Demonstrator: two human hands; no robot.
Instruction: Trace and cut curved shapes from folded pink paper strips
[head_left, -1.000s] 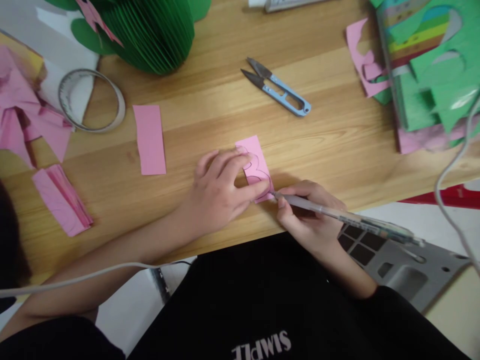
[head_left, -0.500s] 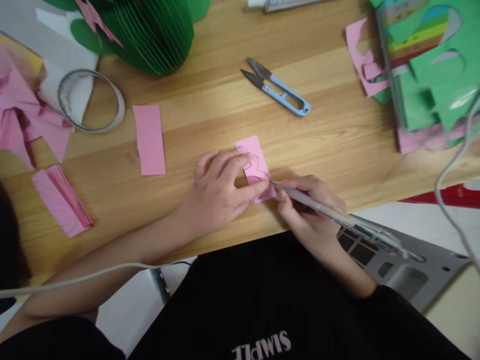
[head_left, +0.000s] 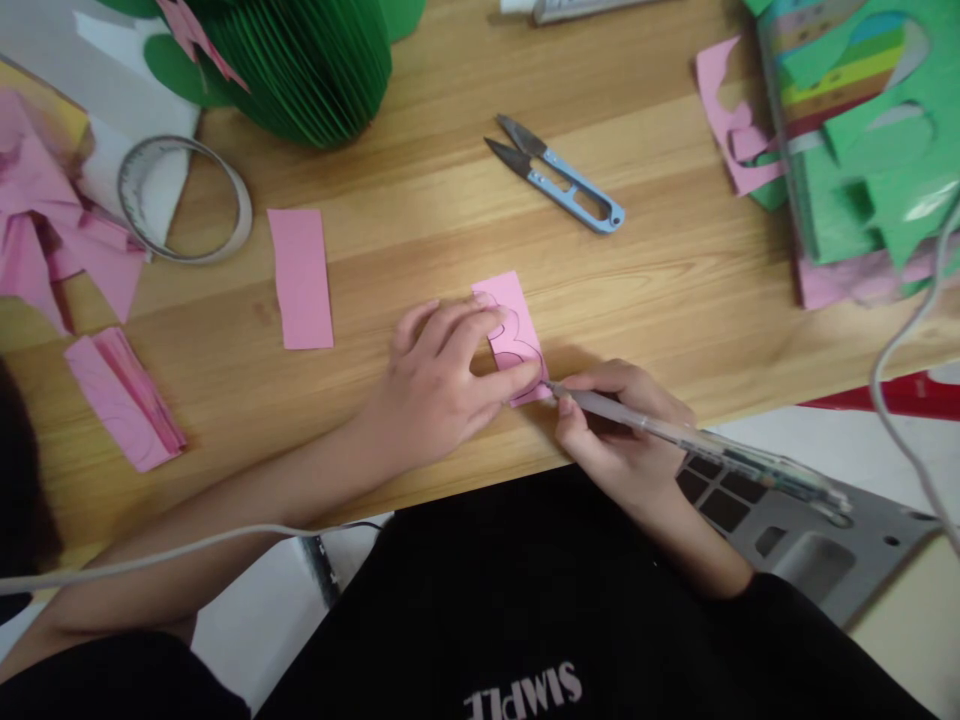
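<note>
Fingers of the left hand (head_left: 442, 385) are slightly spread and press down flat, without a grip; those of the right hand (head_left: 630, 430) are closed around a long transparent pen.

Under everything is the light brown wooden surface (head_left: 397, 250), smooth and with visible grain. Beyond its near edge, the room shows a grey panel with dark squares (head_left: 817, 560) and something red (head_left: 900, 395), which I cannot identify. At the far left on the surface sits a green pleated paper ball (head_left: 322, 70); to the right, a clear packet with green paper (head_left: 840, 230).

The transparent pen (head_left: 667, 430) is probably light and rigid, best held near its tip. Next come blue-handled metal snips (head_left: 574, 188), then a plain pink paper strip (head_left: 300, 280).

Smallest is the small pink paper piece with dark curved lines (head_left: 517, 310), lying beneath the left fingers, the pen tip at its edge. It should be very light, easy to bend and to slide; better to hold it by the margins.
</note>
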